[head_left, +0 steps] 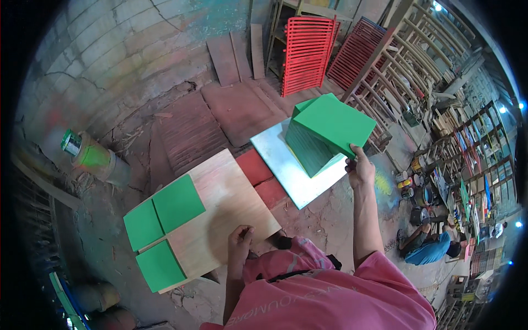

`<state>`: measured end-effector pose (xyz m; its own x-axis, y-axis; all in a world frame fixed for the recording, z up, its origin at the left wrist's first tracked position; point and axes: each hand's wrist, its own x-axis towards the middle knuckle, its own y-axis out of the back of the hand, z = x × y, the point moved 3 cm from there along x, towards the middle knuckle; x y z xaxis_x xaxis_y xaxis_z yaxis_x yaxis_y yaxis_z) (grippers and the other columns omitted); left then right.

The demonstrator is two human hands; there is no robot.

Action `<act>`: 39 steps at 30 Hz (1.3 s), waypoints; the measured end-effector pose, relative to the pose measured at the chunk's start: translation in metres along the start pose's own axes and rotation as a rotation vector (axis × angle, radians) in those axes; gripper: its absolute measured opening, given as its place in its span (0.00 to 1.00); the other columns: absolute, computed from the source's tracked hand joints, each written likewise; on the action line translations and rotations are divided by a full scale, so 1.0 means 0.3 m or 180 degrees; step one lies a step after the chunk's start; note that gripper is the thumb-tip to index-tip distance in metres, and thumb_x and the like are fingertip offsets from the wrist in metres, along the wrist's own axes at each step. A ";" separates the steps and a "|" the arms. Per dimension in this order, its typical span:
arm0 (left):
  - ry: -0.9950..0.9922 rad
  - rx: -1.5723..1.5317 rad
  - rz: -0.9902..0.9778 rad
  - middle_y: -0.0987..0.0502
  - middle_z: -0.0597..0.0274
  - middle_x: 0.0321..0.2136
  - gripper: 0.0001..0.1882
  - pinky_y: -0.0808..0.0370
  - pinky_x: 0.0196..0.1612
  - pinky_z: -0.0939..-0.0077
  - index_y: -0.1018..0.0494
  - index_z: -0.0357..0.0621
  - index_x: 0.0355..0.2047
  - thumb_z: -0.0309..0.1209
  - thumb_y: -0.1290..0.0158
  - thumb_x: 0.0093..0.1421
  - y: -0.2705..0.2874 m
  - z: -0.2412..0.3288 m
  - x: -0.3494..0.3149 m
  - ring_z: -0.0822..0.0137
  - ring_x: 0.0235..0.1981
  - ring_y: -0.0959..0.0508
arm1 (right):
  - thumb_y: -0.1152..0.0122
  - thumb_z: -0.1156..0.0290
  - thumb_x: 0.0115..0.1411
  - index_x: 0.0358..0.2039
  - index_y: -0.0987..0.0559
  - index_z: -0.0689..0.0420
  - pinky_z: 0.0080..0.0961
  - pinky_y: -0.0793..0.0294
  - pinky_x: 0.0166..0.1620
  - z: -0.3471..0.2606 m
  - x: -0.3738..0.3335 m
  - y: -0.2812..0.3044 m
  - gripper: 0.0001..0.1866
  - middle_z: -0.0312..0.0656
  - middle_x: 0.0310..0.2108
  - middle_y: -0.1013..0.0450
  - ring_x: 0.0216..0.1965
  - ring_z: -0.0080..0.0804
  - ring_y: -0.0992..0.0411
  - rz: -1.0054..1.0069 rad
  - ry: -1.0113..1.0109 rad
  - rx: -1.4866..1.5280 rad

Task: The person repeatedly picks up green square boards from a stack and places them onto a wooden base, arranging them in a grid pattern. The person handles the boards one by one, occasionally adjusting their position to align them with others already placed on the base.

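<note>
My right hand point(360, 165) grips the near right corner of a flat green panel point(335, 121). This panel lies over a stack of similar green panels point(311, 146), turned at an angle to it. Beneath the stack is a pale, glossy board point(278, 159). My left hand point(241, 239) is closed with its fingers curled, nothing visible in it, over the near edge of a plywood sheet point(225, 220). Toward the left end of that sheet, green panels point(179, 203) lie flat side by side, one of them point(159, 267) nearest me.
Red slatted racks point(309, 55) lean at the back beside bare wooden frames point(407, 60). A paint-stained bucket point(96, 157) with a can on top stands left. Paint cans point(405, 184) sit on the floor at right, near a crouching person in blue point(429, 249).
</note>
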<state>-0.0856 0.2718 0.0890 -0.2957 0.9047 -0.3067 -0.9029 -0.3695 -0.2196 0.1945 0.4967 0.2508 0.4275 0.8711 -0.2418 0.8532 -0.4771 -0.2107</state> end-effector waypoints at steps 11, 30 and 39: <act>0.0034 -0.0497 0.0576 0.34 0.73 0.19 0.04 0.40 0.23 0.86 0.28 0.40 0.31 0.27 0.48 0.60 0.282 -0.001 -0.213 0.82 0.19 0.37 | 0.38 0.71 0.56 0.31 0.21 0.66 0.21 0.35 0.33 0.037 -0.229 0.002 0.09 0.38 0.27 0.26 0.27 0.22 0.33 -0.0956 0.0489 -0.0052; 0.0188 -0.2393 0.3006 0.30 0.68 0.22 0.07 0.37 0.21 0.87 0.27 0.35 0.34 0.28 0.51 0.62 0.499 -0.455 -0.981 0.79 0.17 0.36 | 0.42 0.72 0.57 0.35 0.23 0.64 0.19 0.34 0.34 0.948 -0.820 -0.123 0.09 0.36 0.29 0.27 0.30 0.21 0.32 -0.3661 -0.2038 -0.1055; 0.0618 -0.2711 0.3575 0.31 0.68 0.21 0.08 0.37 0.19 0.87 0.27 0.37 0.31 0.29 0.50 0.62 0.474 -0.749 -1.144 0.79 0.17 0.36 | 0.39 0.73 0.56 0.35 0.23 0.67 0.20 0.29 0.35 1.099 -0.847 -0.144 0.10 0.41 0.32 0.25 0.31 0.24 0.28 -0.3790 -0.1780 -0.1437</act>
<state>-0.0425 -0.1388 -0.0451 -0.6083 0.0331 -0.7930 0.2599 -0.9357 -0.2384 -0.0495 0.2579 0.0091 -0.7002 0.5095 -0.5001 0.6828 0.6826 -0.2604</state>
